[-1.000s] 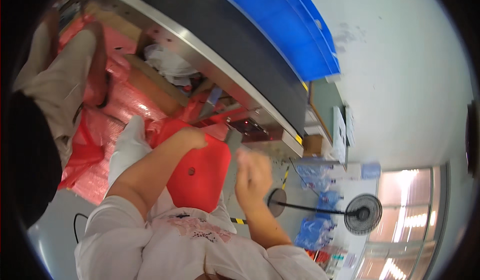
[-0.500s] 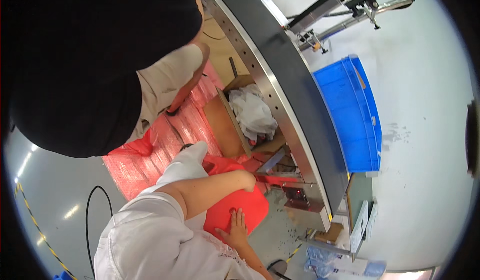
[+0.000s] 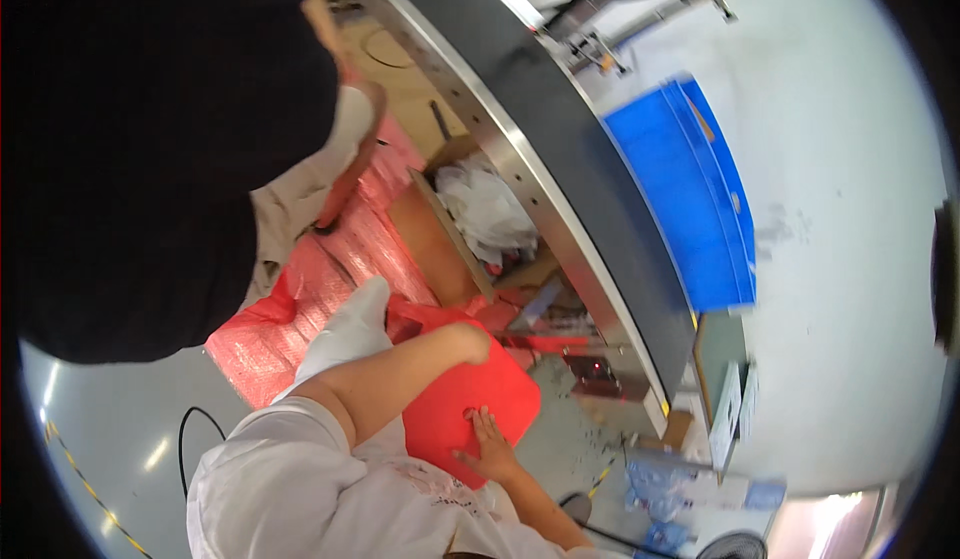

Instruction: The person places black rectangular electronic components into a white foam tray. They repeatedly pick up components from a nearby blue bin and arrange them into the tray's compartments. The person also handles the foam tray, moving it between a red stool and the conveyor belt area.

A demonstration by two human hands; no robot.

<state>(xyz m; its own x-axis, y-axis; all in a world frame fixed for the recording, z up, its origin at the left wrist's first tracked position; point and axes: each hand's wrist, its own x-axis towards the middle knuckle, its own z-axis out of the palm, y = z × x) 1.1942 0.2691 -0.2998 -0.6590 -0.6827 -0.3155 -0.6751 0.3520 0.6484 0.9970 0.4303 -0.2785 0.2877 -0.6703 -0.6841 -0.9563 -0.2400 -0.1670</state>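
**Fig. — Both hands on the red bag beside the conveyor**

My left hand [image 3: 468, 342] is closed into a fist on the upper edge of the red bag [image 3: 470, 409]; its fingers are curled under and mostly hidden, so I judge a grip on the bag's rim but cannot see the fingertips. My right hand [image 3: 490, 446] lies flat and spread on the bag's lower face, fingers [image 3: 470, 417] extended and pressing, holding nothing closed.

Change from the earlier views: a second ago my right hand was raised clear of the bag, off to the right of it; half a second ago it had come down to the bag's lower edge; now it rests fully on the red surface. My left hand has kept its place at the bag's top throughout. The view has also swung, bringing the conveyor [image 3: 560, 159] overhead of my fingers. I read this as the bag passing from one-handed to two-handed control, steadied from below.

Beyond my left fingers lie a cardboard box [image 3: 440, 249] with white wrapping [image 3: 490, 209] in it, and pink film bundles [image 3: 330, 269] to their left. A blue crate [image 3: 690, 189] lies beyond the conveyor, well apart. A person in black [image 3: 150, 139] stands at far left.
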